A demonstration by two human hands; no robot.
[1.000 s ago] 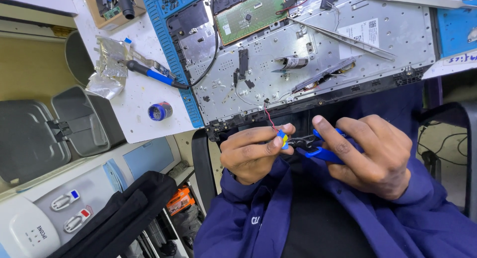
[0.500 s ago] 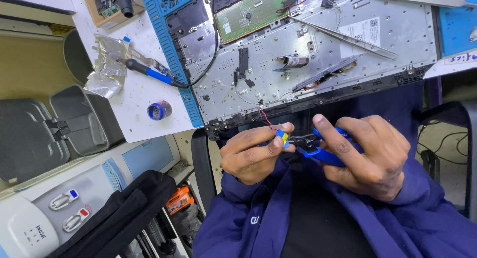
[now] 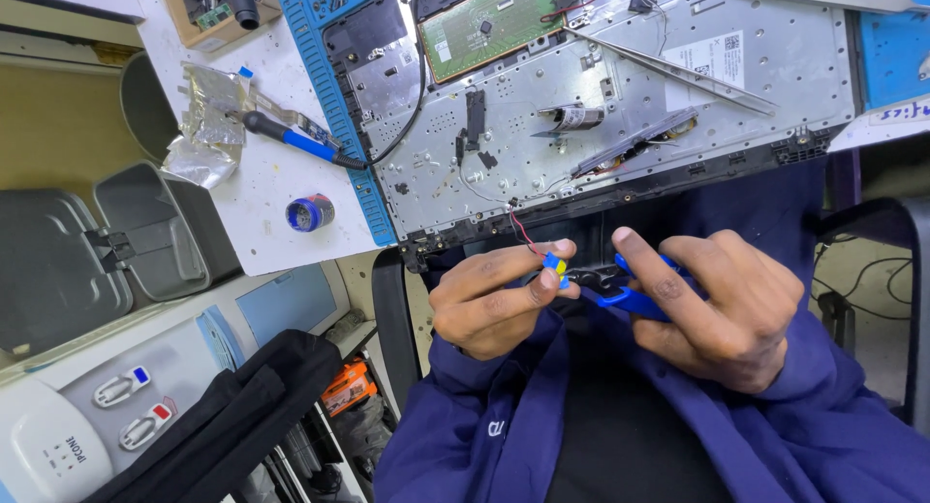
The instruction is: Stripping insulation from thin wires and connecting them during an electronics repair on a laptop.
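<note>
— What was the small yellow-blue part (image 3: 554,267)?

— It looked like a little battery on a red and black wire (image 3: 523,234). It sat between the thumb and forefinger of the left hand (image 3: 494,304), pinched at the very tips, so most of it showed above the fingers.

— And the right hand (image 3: 722,304)?

— That hand was closed around blue-handled cutters (image 3: 630,288). The dark nose of the tool pointed left and touched the part, or nearly; I could not tell if the blades were biting on it.

— Why were the hands so low?

— I think it was because the wire was short. It ran up to the edge of the opened laptop (image 3: 620,106), so the part could only be held just below that edge, over the lap, both hands close together in front of the blue jacket (image 3: 484,435).

— What else was around?

— On the white table (image 3: 281,173), well apart to the left, lay a blue screwdriver (image 3: 291,140), a crumpled foil bag (image 3: 208,125) and a small blue roll of tape (image 3: 309,213). A green board (image 3: 489,23) sat inside the laptop.
</note>
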